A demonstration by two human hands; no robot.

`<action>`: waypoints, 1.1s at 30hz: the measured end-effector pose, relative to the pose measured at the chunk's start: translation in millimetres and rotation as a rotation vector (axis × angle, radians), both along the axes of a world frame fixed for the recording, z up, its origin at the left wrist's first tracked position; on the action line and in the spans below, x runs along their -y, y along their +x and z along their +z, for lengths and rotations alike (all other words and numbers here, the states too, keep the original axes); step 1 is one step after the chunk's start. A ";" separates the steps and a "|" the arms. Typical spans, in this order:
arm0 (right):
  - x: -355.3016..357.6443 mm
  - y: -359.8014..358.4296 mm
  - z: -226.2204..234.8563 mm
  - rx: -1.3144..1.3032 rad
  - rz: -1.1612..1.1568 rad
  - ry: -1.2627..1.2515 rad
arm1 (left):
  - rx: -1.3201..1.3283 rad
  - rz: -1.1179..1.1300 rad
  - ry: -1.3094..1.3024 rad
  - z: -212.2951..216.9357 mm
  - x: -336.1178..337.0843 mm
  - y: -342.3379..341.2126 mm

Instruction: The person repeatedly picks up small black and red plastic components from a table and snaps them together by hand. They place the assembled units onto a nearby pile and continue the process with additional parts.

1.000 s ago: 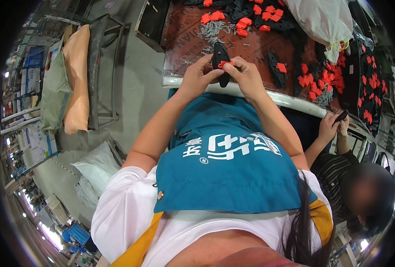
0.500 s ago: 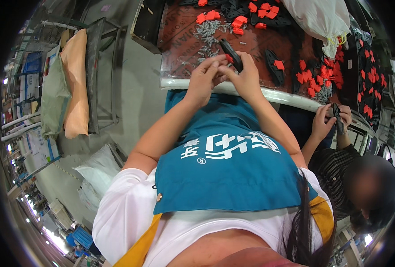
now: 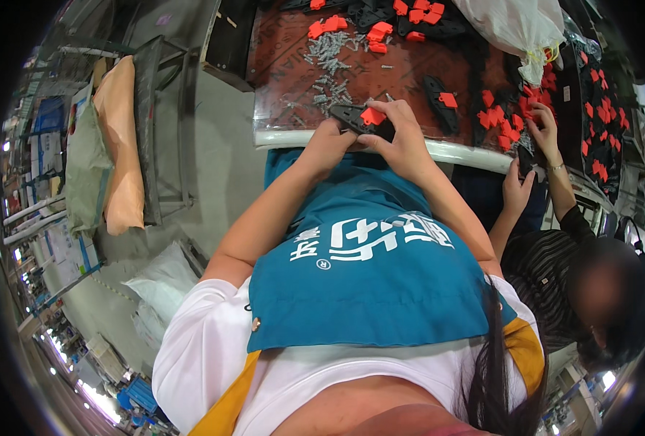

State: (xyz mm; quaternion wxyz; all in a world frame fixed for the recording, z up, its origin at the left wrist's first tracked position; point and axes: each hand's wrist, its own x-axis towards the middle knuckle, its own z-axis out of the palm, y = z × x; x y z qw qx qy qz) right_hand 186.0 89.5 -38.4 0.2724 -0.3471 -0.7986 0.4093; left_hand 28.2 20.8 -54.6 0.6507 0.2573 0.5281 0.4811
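Observation:
A black plastic part (image 3: 349, 115) with a red clip (image 3: 372, 116) on it is held between both my hands at the table's near edge. My left hand (image 3: 327, 149) grips its left end from below, fingers closed. With thumb and fingers, my right hand (image 3: 401, 138) grips its right end by the red clip. Just beyond lie loose grey springs (image 3: 330, 54), scattered on the reddish-brown tabletop (image 3: 286, 76). Another black part (image 3: 441, 105) with a red clip lies to the right of my right hand.
More red clips (image 3: 426, 13) and black parts lie at the back. A white bag (image 3: 515, 29) sits at the far right. Beside me a co-worker's hand (image 3: 544, 131) reaches into a pile of red clips. A dark wooden box (image 3: 228, 43) borders the table's left.
The black part in my hands has turned from steeply upright to nearly flat, showing its red clip. The co-worker's one hand has moved up to the red clips.

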 end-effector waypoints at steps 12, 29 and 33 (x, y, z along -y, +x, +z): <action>-94.4 153.8 -92.7 0.573 -0.949 0.397 | 0.116 0.088 -0.007 3.7 -2.0 -17.5; -190.2 47.0 -56.6 0.868 -0.542 0.340 | 0.146 0.132 -0.029 1.1 -3.9 -25.9; -227.3 53.8 -58.9 1.192 -0.796 -0.077 | 0.117 0.187 -0.048 4.4 2.3 -34.5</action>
